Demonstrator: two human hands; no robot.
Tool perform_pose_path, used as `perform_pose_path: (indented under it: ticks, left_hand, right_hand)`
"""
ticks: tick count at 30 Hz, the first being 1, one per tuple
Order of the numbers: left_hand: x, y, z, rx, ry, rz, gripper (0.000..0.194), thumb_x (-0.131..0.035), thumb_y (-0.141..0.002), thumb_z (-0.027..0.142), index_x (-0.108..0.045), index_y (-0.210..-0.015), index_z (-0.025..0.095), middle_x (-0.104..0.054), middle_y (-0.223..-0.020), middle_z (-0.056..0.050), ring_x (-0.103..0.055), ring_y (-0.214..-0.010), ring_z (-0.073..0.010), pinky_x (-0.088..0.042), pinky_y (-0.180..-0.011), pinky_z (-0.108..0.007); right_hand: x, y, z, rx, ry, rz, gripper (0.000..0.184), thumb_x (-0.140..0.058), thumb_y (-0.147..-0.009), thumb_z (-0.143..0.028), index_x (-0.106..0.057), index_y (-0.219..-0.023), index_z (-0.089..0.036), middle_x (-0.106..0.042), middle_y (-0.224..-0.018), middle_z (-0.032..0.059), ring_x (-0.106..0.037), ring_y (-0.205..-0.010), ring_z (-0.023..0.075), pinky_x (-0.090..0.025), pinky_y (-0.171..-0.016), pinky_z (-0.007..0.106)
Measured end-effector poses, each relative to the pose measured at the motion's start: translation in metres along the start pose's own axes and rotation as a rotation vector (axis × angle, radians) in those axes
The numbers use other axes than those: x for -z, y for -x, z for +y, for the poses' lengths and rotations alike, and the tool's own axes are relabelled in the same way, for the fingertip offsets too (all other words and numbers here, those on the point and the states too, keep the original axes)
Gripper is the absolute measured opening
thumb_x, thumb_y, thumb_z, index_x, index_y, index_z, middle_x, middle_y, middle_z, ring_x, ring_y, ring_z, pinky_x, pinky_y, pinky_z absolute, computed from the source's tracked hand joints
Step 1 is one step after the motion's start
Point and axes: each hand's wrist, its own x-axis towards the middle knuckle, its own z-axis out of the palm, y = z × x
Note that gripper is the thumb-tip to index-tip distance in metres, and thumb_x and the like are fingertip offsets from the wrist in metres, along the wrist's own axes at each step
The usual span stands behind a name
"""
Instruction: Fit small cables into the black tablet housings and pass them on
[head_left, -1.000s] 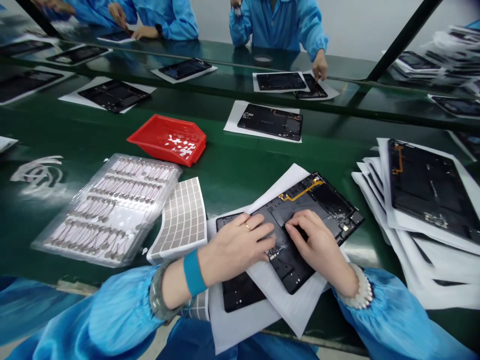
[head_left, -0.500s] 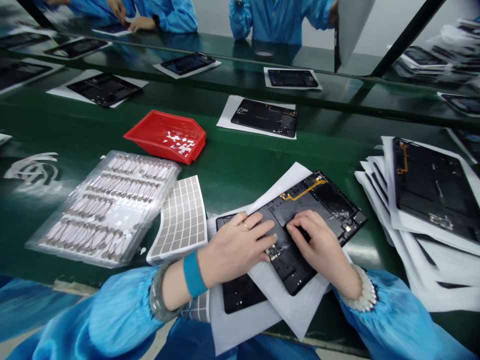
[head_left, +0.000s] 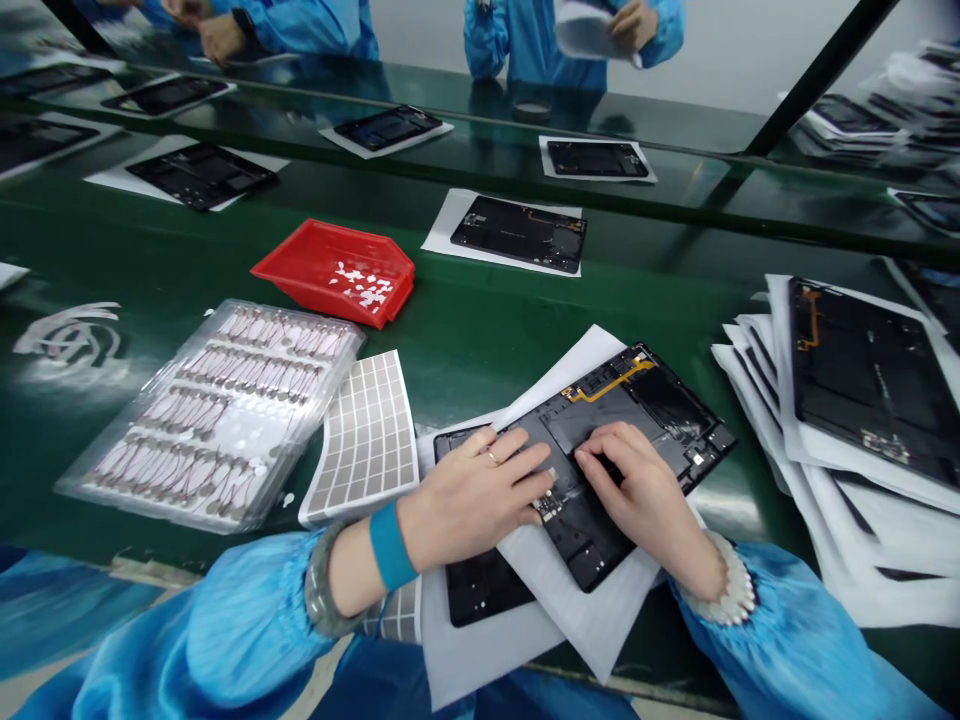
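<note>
A black tablet chassis with an orange flex cable lies tilted on a white paper sheet at the table's near edge. My left hand rests on its lower left part, fingers stretched flat. My right hand is on its middle with the fingers curled and the tips pressed down together; what is under them is hidden. A second black chassis lies on another sheet underneath. A sheet of grey square stickers lies just left of my left hand.
A clear tray of small parts and a red bin of white scraps stand to the left. A stack of chassis and paper fills the right. More chassis on paper lie on the green belt. Co-workers in blue coats work across it.
My hands have barely moved. The chassis on the belt has drifted left. The co-worker opposite lifted a chassis off the far table and now holds paper at chest height.
</note>
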Motion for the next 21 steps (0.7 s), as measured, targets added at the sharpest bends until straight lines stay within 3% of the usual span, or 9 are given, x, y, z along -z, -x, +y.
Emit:
perform_pose_path:
  ticks: [6,10,13,18,21]
  left_hand:
    - [-0.001,0.001,0.001,0.03,0.01,-0.012,0.031,-0.064,-0.085,0.041,-0.056,-0.108,0.021,-0.058,-0.118,-0.002,-0.048,-0.107,-0.0244,-0.032,-0.083,-0.037]
    - [0.0,0.001,0.001,0.076,0.133,-0.013,0.029,-0.067,-0.083,0.038,-0.056,-0.103,0.02,-0.06,-0.114,-0.002,-0.049,-0.106,-0.0231,-0.032,-0.085,-0.036]
    - [0.0,0.0,-0.001,0.086,0.197,-0.029,0.037,-0.07,-0.081,0.038,-0.054,-0.107,0.018,-0.058,-0.115,-0.003,-0.05,-0.106,-0.0218,-0.033,-0.087,-0.035]
    - [-0.004,-0.004,-0.001,0.015,0.07,-0.059,0.038,-0.065,-0.083,0.041,-0.053,-0.115,0.023,-0.057,-0.112,-0.004,-0.052,-0.1,-0.0238,-0.037,-0.083,-0.037]
    - [0.002,0.002,0.012,0.019,0.026,-0.05,0.052,-0.068,-0.08,0.046,-0.052,-0.122,0.019,-0.057,-0.115,-0.007,-0.053,-0.102,-0.025,-0.039,-0.084,-0.036]
  right_hand:
    - [0.0,-0.001,0.001,-0.002,0.006,-0.007,0.019,-0.043,-0.094,-0.028,-0.058,-0.084,-0.021,-0.058,-0.09,0.0069,-0.054,-0.087,0.0209,-0.045,-0.081,0.037]
    - [0.0,0.0,0.001,-0.005,0.016,-0.012,0.018,-0.044,-0.093,-0.027,-0.058,-0.084,-0.021,-0.058,-0.09,0.0067,-0.054,-0.089,0.0211,-0.045,-0.082,0.036]
    - [0.001,0.0,0.0,-0.016,0.022,-0.008,0.017,-0.044,-0.093,-0.027,-0.058,-0.084,-0.02,-0.059,-0.09,0.0066,-0.054,-0.09,0.0211,-0.045,-0.082,0.036]
    - [-0.001,-0.002,0.0,-0.009,0.013,-0.001,0.02,-0.044,-0.093,-0.03,-0.058,-0.083,-0.02,-0.059,-0.09,0.007,-0.055,-0.089,0.021,-0.045,-0.083,0.036]
    - [-0.004,0.003,0.007,0.036,-0.006,0.027,0.026,-0.042,-0.093,-0.036,-0.059,-0.082,-0.02,-0.061,-0.088,0.0075,-0.057,-0.088,0.0211,-0.046,-0.082,0.036]
